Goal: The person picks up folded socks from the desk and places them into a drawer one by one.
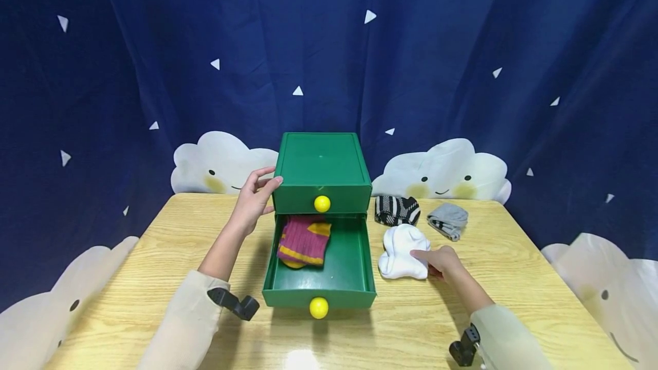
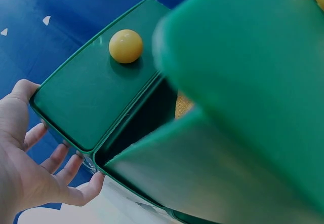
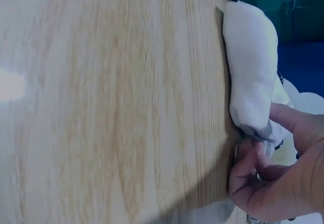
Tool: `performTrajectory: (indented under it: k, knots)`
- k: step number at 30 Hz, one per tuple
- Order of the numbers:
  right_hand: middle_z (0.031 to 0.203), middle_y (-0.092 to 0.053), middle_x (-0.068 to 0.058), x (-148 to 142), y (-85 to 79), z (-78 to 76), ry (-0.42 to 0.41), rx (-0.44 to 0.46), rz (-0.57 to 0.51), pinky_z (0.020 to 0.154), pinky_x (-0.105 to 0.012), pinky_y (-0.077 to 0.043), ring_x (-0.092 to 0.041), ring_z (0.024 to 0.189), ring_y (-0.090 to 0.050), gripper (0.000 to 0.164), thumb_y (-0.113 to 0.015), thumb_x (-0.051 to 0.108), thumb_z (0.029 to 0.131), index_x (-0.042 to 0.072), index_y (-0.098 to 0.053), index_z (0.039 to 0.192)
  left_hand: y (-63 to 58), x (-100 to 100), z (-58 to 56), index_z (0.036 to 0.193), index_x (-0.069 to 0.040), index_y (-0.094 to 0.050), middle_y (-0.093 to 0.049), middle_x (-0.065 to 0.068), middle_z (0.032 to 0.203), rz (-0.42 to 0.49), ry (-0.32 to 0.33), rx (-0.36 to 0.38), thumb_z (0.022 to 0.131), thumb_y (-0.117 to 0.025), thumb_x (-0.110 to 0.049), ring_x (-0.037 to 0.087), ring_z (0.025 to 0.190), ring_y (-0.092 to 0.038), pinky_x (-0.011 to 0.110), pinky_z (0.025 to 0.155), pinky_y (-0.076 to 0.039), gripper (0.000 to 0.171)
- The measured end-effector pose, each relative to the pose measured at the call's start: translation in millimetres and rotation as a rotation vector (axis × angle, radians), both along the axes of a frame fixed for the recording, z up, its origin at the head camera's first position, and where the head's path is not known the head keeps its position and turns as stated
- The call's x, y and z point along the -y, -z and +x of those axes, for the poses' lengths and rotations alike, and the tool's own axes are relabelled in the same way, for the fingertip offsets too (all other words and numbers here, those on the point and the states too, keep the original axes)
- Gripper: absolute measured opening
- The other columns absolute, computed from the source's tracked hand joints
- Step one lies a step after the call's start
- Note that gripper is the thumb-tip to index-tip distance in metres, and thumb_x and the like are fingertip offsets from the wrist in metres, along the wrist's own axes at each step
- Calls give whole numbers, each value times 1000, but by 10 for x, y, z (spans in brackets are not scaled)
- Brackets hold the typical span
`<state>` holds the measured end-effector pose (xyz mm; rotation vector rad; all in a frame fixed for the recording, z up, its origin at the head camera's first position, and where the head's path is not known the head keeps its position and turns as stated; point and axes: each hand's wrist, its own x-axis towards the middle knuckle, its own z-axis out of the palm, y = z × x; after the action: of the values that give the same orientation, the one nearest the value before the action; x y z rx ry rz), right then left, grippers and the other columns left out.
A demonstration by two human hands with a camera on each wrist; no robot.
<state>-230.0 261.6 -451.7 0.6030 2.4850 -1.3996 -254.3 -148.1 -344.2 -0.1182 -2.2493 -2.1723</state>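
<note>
A blue curtain (image 1: 324,50) is hanging behind the wooden desk (image 1: 164,244); the left hand (image 1: 252,201), grip wide, is touching the box (image 1: 321,159); the right hand (image 1: 443,261) is pinching a white sock (image 1: 401,251).

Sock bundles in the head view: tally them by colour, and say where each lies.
Purple-and-yellow bundle: 1, in the open lower drawer
White bundle: 1, in the right hand's grip
Black-and-white bundle: 1, on the table
Grey bundle: 1, on the table
Total: 4
</note>
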Motion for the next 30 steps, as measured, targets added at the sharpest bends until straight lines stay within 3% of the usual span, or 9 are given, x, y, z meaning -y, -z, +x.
performTrajectory:
  k: [3, 7, 10, 12, 13, 16, 19, 27, 30]
  knots:
    - [69, -51, -2, 43, 5, 8, 17, -73, -37, 52, -22, -48, -9, 54, -52, 36, -70, 26, 79, -5, -54, 87, 2, 0, 1, 139, -20, -37, -39, 15, 138, 4, -2, -3, 92, -56, -38, 31, 128, -40, 59, 97, -41, 55]
    - [62, -53, 3, 115, 6, 7, 34, -110, -139, 50, -21, -47, -7, 52, -52, 24, -65, 21, 83, 3, -52, 75, 10, -5, 8, 139, -20, -37, -39, 15, 137, 4, -1, -2, 92, -56, -37, 31, 128, -40, 59, 97, -41, 54]
    - [60, -55, 4, 149, -3, 20, 39, -114, -261, 50, -21, -50, -6, 51, -55, 19, -60, 16, 86, 0, -52, 80, 16, -13, 10, 139, -20, -37, -39, 16, 137, 4, 2, 0, 92, -56, -37, 31, 128, -41, 58, 97, -41, 54]
    - [67, -58, -1, 152, -8, 33, 41, -136, -332, 51, -23, -53, -7, 53, -58, 29, -58, 12, 87, -11, -50, 102, 16, -15, 8, 139, -20, -36, -39, 16, 138, 1, 3, -1, 92, -56, -37, 31, 128, -41, 58, 98, -41, 54]
    - [75, -59, -4, 149, -13, 43, 38, -145, -366, 53, -24, -54, -8, 55, -60, 42, -58, 11, 87, -14, -42, 118, 15, -16, 8, 139, -20, -37, -39, 16, 138, -1, 1, -2, 92, -56, -37, 31, 128, -41, 58, 97, -41, 54]
    - [99, -53, -13, 117, -40, 63, 43, -169, -407, 56, -27, -56, -10, 61, -61, 76, -59, 9, 87, -6, -11, 144, 6, -13, 8, 139, -20, -37, -39, 16, 138, -7, -2, -5, 92, -56, -37, 31, 128, -40, 58, 97, -41, 54]
    - [104, -48, -13, 63, -94, 75, 31, -185, -411, 55, -26, -55, -8, 61, -61, 86, -59, 9, 88, 3, 1, 148, -2, -7, 6, 139, -20, -37, -39, 15, 137, -6, -4, -6, 92, -56, -37, 30, 128, -41, 58, 97, -42, 54]
    - [80, -55, 4, -72, -342, 120, -15, -227, -441, 52, -20, -52, -4, 57, -60, 84, -59, 12, 89, 9, -1, 149, -8, 0, 5, 139, -20, -37, -39, 15, 136, -4, -4, -9, 92, -56, -37, 29, 127, -41, 58, 96, -42, 53]
    - [88, -53, 2, -95, -438, 146, -32, -236, -482, 54, -20, -53, -4, 59, -61, 84, -59, 13, 89, 10, 0, 149, -9, 1, 10, 139, -20, -37, -39, 15, 136, -3, -6, -6, 92, -56, -37, 29, 127, -41, 58, 96, -42, 53]
